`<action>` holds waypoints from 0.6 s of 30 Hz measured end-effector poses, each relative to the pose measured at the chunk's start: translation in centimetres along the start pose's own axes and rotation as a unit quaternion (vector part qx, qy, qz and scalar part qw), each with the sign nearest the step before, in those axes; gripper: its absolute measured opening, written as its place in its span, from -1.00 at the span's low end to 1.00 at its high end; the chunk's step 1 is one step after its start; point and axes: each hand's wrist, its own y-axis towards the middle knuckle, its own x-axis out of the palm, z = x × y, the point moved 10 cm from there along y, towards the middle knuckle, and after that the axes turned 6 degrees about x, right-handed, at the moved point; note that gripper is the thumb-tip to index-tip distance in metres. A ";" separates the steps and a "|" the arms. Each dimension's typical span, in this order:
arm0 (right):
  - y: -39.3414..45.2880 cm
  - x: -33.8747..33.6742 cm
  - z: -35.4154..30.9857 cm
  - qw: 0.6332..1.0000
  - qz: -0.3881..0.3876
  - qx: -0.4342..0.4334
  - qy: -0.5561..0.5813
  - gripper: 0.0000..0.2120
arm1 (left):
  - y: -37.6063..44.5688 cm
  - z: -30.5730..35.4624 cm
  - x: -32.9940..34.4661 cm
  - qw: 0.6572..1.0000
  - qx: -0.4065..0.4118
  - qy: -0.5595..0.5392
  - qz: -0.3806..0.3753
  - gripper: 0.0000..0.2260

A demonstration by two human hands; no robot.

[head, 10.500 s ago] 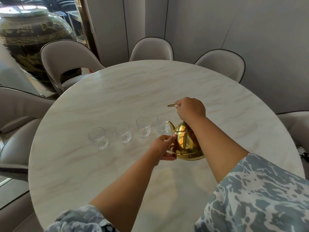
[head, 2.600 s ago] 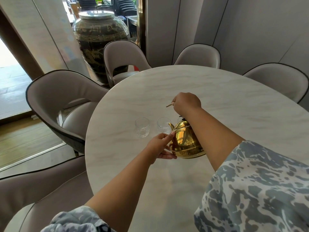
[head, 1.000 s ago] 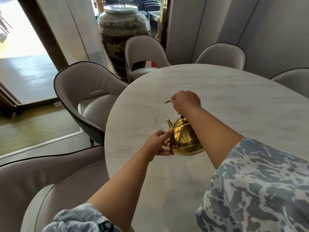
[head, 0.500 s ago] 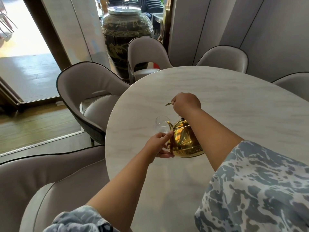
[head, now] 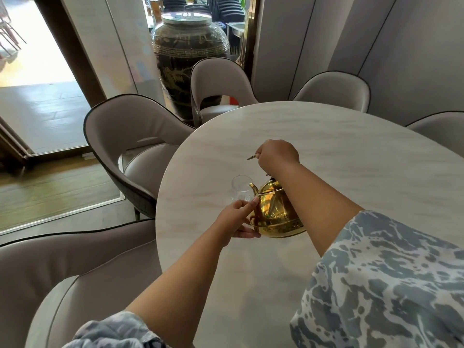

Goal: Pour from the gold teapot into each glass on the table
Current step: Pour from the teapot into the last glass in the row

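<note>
The gold teapot [head: 275, 214] hangs tilted just above the round marble table [head: 326, 151], its spout over the rim of a clear glass [head: 240, 188] near the table's left edge. My right hand [head: 277, 154] is closed around the teapot's thin gold handle from above. My left hand [head: 237, 218] grips the pot's lower left side, the index finger stretched up toward the spout. Only this one glass is in view. No stream of liquid can be made out.
Grey padded chairs [head: 130, 136] ring the table on the left, back and right. A large dark ornate jar [head: 190, 54] stands behind the far chair. An open doorway with wooden floor lies at the left.
The row of several glasses has given way to a single glass as the view swung left along the table. Both hands keep the same hold on the teapot.
</note>
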 end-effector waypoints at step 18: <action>0.2 0.1 -1.1 1.000 -0.012 -0.015 -0.017 -0.76 | -0.1 -0.1 -0.4 1.000 -0.002 -0.023 0.003 -0.53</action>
